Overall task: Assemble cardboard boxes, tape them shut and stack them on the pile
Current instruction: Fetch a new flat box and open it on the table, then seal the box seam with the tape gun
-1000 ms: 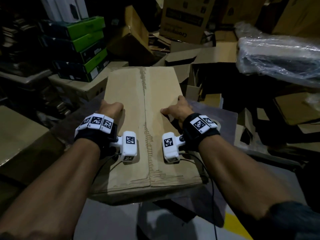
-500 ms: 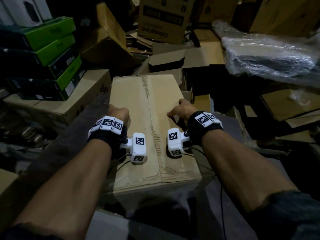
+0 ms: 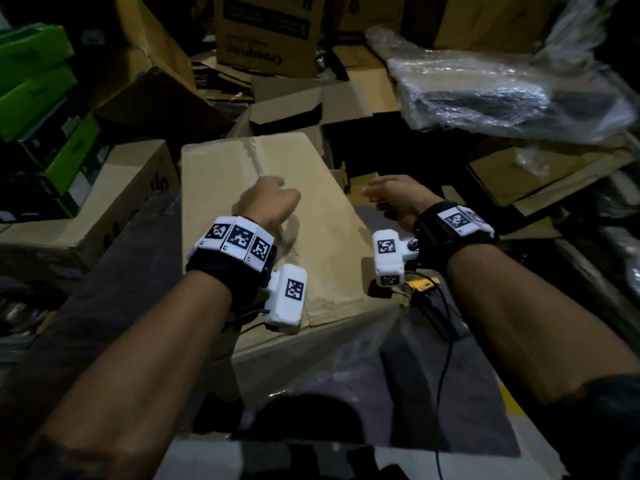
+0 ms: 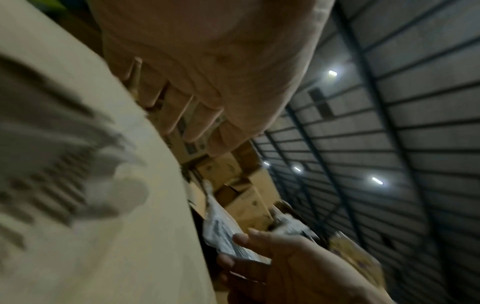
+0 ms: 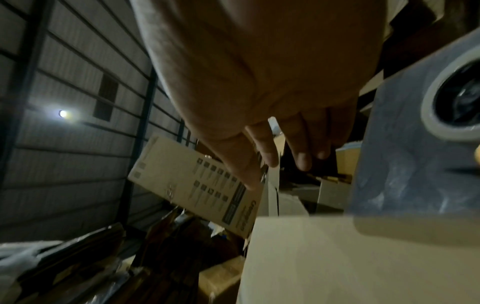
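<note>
A closed brown cardboard box (image 3: 221, 202) with a seam down its top lies on a dark table (image 3: 433, 375). It is skewed to the left, towards the heap. My left hand (image 3: 266, 199) hovers just over the box top with fingers relaxed, holding nothing; the left wrist view shows its fingers (image 4: 182, 115) straight beside the box (image 4: 130, 226). My right hand (image 3: 388, 195) is off the box's right edge, above the table and empty. Its fingers (image 5: 280, 160) hang straight past the box (image 5: 324, 257). A tape roll (image 5: 436, 121) lies on the table's grey surface (image 5: 402, 174).
Green-and-black boxes (image 3: 34, 98) are stacked at the left on a brown carton (image 3: 114, 202). A printed carton (image 3: 266, 29) and loose flattened boxes fill the back. A plastic-wrapped bundle (image 3: 502, 95) lies at the right. A small yellow-and-black tool (image 3: 420, 284) lies by my right wrist.
Both hands have come off the box's sides. The box now lies farther away and turned left. My left hand is over its top, and my right has moved off to the right.
</note>
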`<state>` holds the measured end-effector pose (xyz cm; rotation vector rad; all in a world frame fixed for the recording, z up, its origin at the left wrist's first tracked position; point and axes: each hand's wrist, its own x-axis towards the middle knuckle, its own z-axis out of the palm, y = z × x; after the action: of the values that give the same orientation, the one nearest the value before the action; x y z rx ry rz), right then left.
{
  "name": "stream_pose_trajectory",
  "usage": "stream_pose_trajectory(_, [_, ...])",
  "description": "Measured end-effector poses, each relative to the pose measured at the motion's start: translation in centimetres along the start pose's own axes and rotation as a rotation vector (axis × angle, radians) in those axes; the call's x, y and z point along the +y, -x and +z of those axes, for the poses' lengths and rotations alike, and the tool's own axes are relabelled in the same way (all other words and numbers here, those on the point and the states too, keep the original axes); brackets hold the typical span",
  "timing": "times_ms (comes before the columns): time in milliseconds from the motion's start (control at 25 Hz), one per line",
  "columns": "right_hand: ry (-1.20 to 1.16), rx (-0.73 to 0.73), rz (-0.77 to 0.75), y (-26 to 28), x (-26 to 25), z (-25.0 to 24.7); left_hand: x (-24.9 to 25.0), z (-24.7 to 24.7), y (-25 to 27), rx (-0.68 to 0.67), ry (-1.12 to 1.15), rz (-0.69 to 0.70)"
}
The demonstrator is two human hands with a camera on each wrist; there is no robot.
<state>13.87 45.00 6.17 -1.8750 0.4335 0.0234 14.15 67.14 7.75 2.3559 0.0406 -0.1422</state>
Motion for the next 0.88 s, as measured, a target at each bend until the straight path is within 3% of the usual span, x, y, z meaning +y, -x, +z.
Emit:
stream_pose_trajectory(200, [0.086, 0.120, 0.080, 3.9, 8.3, -7.1, 5.2, 5.1, 6.3, -0.188, -0.442, 0.484])
stream_pose_trajectory(320, [0.250, 0.146, 0.177, 4.5, 14.7, -9.1, 5.9, 7.5, 9.2, -0.336, -0.717, 0.599])
stream_pose_trajectory(480, [0.449, 0.021, 0.305, 3.5, 21.1, -9.2, 5.8, 9.6, 11.0, -0.360, -0.970, 0.588])
stream_pose_trajectory(640, [0.769, -0.078, 0.322, 1.9, 22.9, -8.4, 5.9, 10.6, 11.5, -0.334, -0.942, 0.479])
stream_pose_trajectory(880, [0.632, -0.227, 0.302, 1.9, 23.1, -8.2, 6.2, 12.0, 12.1, -0.129, -0.797, 0.318])
